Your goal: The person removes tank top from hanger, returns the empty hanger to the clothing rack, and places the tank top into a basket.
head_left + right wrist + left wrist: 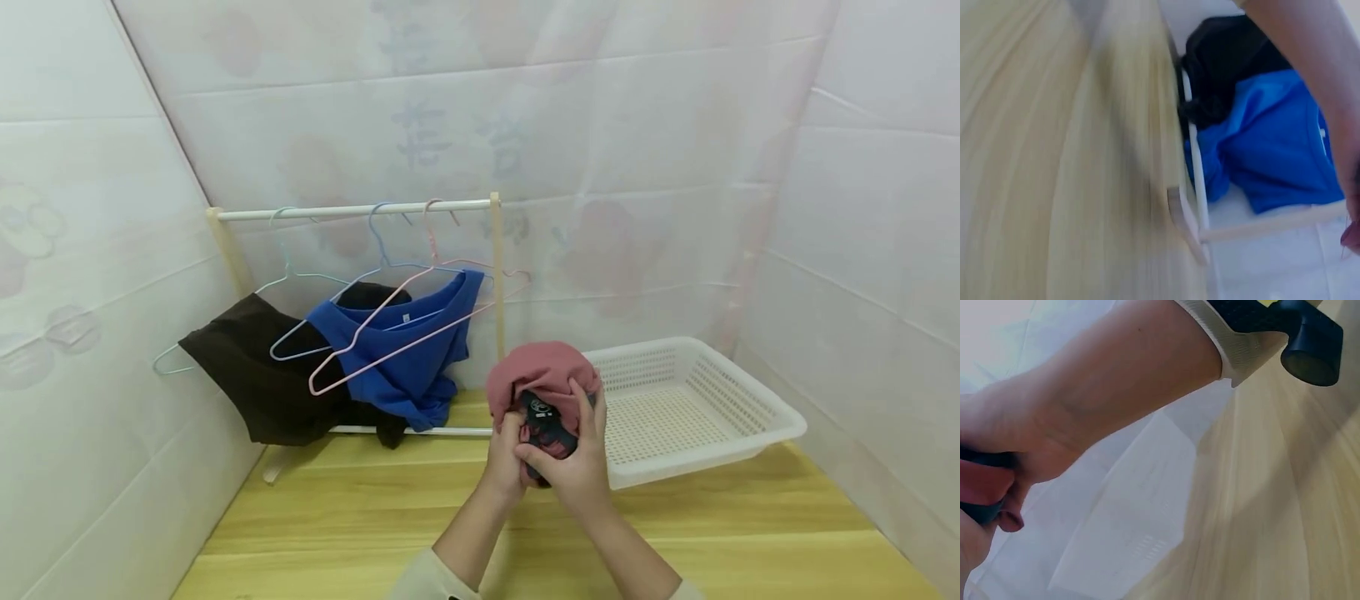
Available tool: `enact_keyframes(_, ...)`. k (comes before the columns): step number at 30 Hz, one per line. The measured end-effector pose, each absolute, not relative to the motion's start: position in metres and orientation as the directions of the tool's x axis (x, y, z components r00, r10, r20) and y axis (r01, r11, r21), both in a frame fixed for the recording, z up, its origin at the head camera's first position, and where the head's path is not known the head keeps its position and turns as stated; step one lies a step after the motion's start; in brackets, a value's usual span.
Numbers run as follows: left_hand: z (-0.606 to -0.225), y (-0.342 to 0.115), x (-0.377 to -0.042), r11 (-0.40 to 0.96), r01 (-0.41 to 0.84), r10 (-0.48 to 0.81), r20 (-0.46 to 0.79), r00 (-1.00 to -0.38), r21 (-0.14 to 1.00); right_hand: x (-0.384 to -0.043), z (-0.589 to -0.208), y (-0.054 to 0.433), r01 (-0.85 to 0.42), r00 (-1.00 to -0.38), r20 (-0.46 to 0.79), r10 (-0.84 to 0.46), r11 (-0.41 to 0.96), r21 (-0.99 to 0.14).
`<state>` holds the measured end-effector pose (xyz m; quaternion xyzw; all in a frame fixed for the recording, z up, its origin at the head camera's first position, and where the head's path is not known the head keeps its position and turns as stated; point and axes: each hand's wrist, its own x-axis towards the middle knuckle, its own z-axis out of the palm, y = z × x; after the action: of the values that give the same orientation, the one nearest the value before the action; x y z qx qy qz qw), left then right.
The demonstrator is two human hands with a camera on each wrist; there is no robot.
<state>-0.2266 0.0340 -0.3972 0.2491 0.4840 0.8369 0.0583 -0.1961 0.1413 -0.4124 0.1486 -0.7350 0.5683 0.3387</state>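
Note:
A bunched dusty-pink garment (543,367) with a dark inner part and a small pale printed mark is gripped between both hands, over the front of the table. My left hand (507,454) holds its left side, and my right hand (585,467) holds the right side with the thumb across the dark part. At the left edge of the left wrist view, a pink and dark piece of the garment (985,481) shows between the fingers. Most of the right hand lies outside the right wrist view.
A rack (352,211) at the back left carries a black garment (255,375) and a blue shirt (405,350) on hangers. A bare pink hanger (405,350) hangs at its right end. Right of the hands sits a white basket (780,421) on the wooden table (720,533).

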Motion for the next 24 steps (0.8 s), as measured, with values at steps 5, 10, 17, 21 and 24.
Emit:
enact_keyframes(5,-0.394,0.042,-0.226,-0.368,0.136,0.470,0.311,-0.826,0.920,-0.188,-0.402,0.151,-0.656,-0.636,0.731,0.245,0.328,-0.680)
enact_keyframes(10,-0.394,0.059,-0.231,-0.242,0.230,0.498,0.324,-0.804,0.943,-0.190,-0.390,0.160,-0.736,-0.431,0.848,0.309,0.423,-0.529)
enact_keyframes(17,-0.398,0.078,-0.238,-0.155,0.386,0.535,0.406,-0.741,0.909,-0.198,-0.378,0.178,-0.698,-0.399,0.821,0.409,0.445,-0.561)
enact_keyframes(21,-0.411,0.087,-0.239,-0.015,0.488,0.530,0.421,-0.736,0.873,-0.213,-0.374,0.200,-0.661,-0.396,0.794,0.460,0.457,-0.595)
enact_keyframes(24,-0.427,0.092,-0.238,0.206,0.551,0.524,0.384,-0.760,0.809,-0.228,-0.376,0.221,-0.626,-0.394,0.777,0.491,0.476,-0.618)
